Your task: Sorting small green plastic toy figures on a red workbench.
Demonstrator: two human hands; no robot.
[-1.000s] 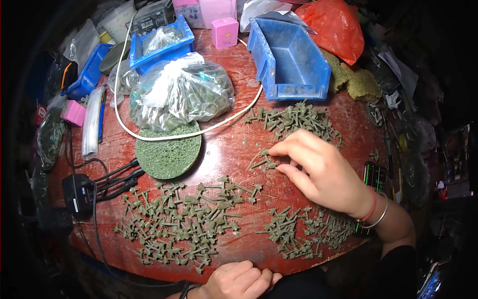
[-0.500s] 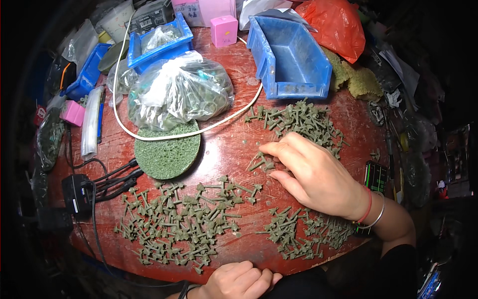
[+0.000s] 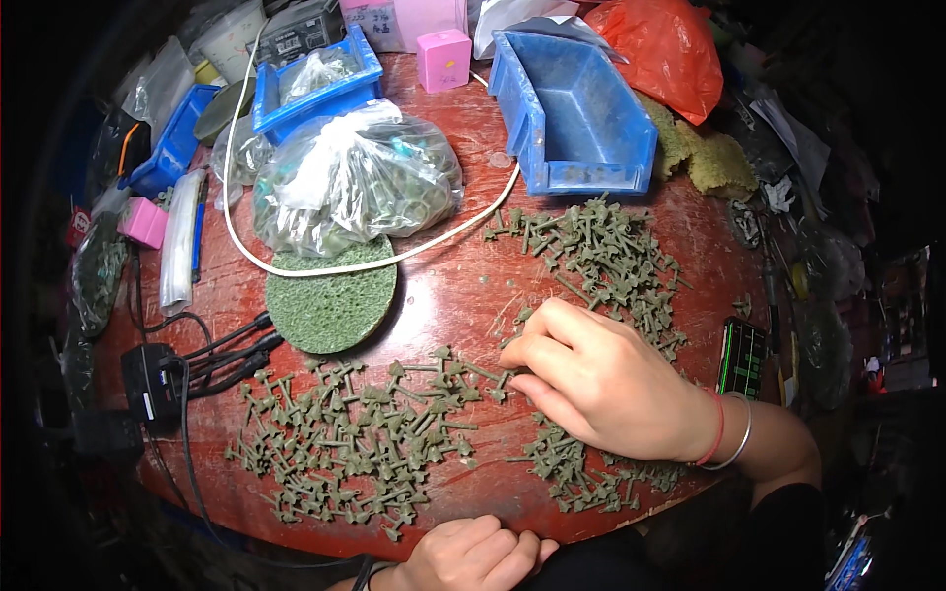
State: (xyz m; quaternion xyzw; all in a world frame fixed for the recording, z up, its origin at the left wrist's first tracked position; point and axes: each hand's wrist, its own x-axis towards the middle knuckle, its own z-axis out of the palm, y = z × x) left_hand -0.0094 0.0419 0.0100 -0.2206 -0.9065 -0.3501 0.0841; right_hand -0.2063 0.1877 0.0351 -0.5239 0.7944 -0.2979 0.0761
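Small olive-green parts with a stem and a flared, pointed head lie loose in three groups on the red table. The large left pile (image 3: 345, 443) is nearest the pad; another pile (image 3: 621, 256) lies below the blue bin, and a third pile (image 3: 572, 468) is by the near edge, partly under my right arm. My right hand (image 3: 611, 384) is over the table between the piles, thumb and forefinger closed at the left pile's right end. Whatever is between those fingertips is hidden. At the near edge my left hand (image 3: 478, 554) rests curled, with nothing visible in it.
A green round pad (image 3: 330, 310) sits under a clear bag of parts (image 3: 360, 182), crossed by a white cable (image 3: 434, 253). Behind are a blue bin (image 3: 581, 118) and a blue tray (image 3: 315, 84). A black cable hub (image 3: 153, 379) is left; a phone (image 3: 741, 360) is right.
My right hand has moved toward me and slightly left, from beside the far pile to the right end of the left pile. Its fingers have closed together. The left hand stays still.
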